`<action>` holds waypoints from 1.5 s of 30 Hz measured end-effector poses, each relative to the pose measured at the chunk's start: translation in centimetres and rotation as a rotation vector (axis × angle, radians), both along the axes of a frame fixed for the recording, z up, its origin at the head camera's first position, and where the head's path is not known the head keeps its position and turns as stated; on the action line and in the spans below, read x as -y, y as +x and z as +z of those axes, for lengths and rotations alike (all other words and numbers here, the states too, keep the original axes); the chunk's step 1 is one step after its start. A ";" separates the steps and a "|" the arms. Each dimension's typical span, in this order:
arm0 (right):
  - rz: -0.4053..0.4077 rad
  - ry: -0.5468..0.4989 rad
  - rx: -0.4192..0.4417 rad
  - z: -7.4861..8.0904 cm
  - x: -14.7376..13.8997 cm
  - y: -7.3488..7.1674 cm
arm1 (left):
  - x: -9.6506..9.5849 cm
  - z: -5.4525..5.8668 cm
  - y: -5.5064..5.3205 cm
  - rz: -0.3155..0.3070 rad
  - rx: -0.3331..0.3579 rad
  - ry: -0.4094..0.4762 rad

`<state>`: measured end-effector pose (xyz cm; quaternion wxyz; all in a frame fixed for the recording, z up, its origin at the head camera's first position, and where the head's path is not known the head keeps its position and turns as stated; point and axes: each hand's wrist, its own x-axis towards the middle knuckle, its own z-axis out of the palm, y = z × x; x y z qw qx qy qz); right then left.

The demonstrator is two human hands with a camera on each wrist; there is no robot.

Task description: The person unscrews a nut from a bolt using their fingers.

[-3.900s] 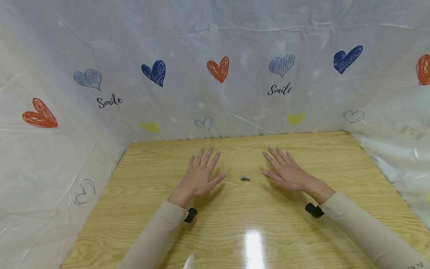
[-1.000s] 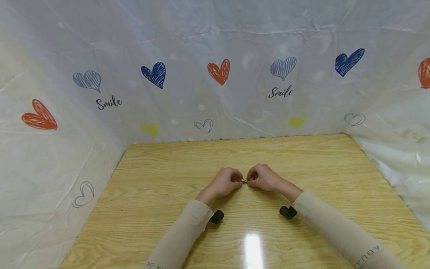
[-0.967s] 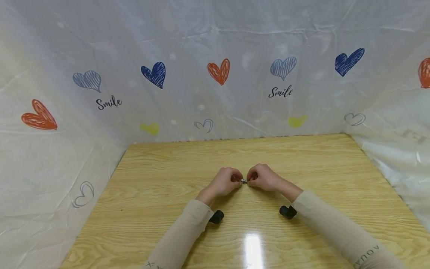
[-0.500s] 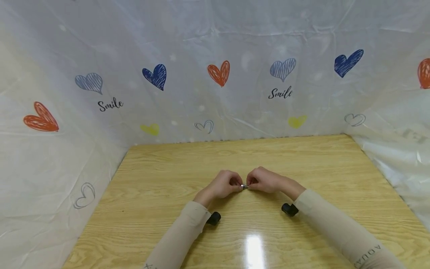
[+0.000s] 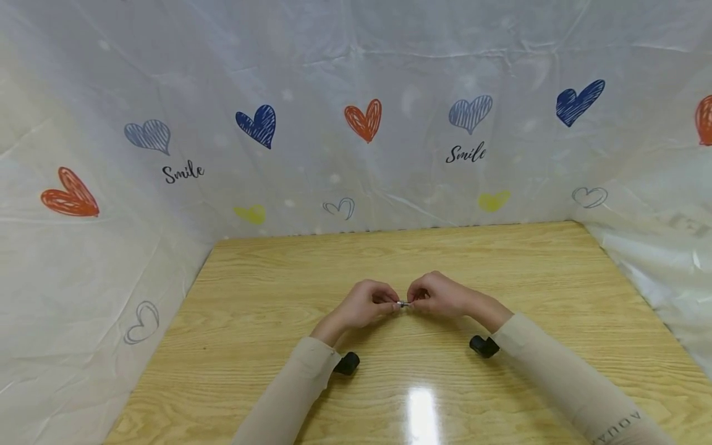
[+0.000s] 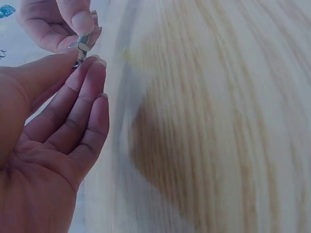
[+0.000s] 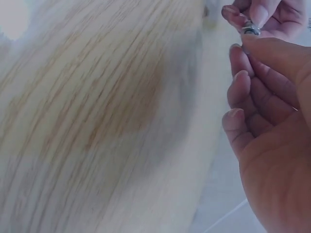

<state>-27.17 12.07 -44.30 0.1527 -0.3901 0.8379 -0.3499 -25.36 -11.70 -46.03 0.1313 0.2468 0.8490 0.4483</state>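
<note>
A small silvery bolt with a hex nut on its thread (image 5: 403, 304) is held between both hands, over the middle of the table. My left hand (image 5: 363, 305) pinches its left end between thumb and fingertips. On the other side, the thumb and fingers of my right hand (image 5: 440, 295) pinch the threaded end. Close up in the left wrist view, the nut (image 6: 79, 46) shows between the two grips, with a bit of thread beyond it. The right wrist view shows the nut (image 7: 250, 30) just past the right thumb tip. Fingertips cover both ends of the bolt.
The wood-grain table (image 5: 267, 266) stretches out around the hands, with a bright light reflection near its front. A pale sheet (image 5: 411, 173) printed with hearts rises along the back and both sides. Black wrist cameras (image 5: 347, 363) hang below the sleeves.
At first both hands were spread open on either side of the bolt lying on the table; now both pinch it. Over the last second the hands and bolt have shifted only slightly.
</note>
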 end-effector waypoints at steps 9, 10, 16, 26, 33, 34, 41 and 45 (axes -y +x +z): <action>-0.052 -0.116 0.031 0.0 -0.7 0.3 | 0.2 0.6 0.7 0.039 0.064 0.141; -0.057 -0.124 0.036 0.0 -0.7 0.3 | 0.2 0.7 0.7 0.040 0.065 0.153; -0.089 -0.181 0.067 0.1 -0.9 0.5 | 0.2 0.6 0.8 0.050 0.068 0.216; -0.128 -0.263 0.231 0.0 -0.9 1.0 | 0.1 0.6 1.1 0.072 0.074 0.250; -0.130 -0.264 0.281 -0.1 -0.7 1.3 | -0.3 1.0 1.4 0.081 0.090 0.256; -0.130 -0.265 0.280 0.0 -0.7 1.4 | -0.3 1.1 1.5 0.081 0.090 0.255; -0.127 -0.288 0.302 0.2 -0.7 1.5 | -0.3 1.1 1.5 0.078 0.083 0.257; -0.132 -0.291 0.307 0.0 -0.7 1.4 | -0.3 0.9 1.4 0.078 0.089 0.275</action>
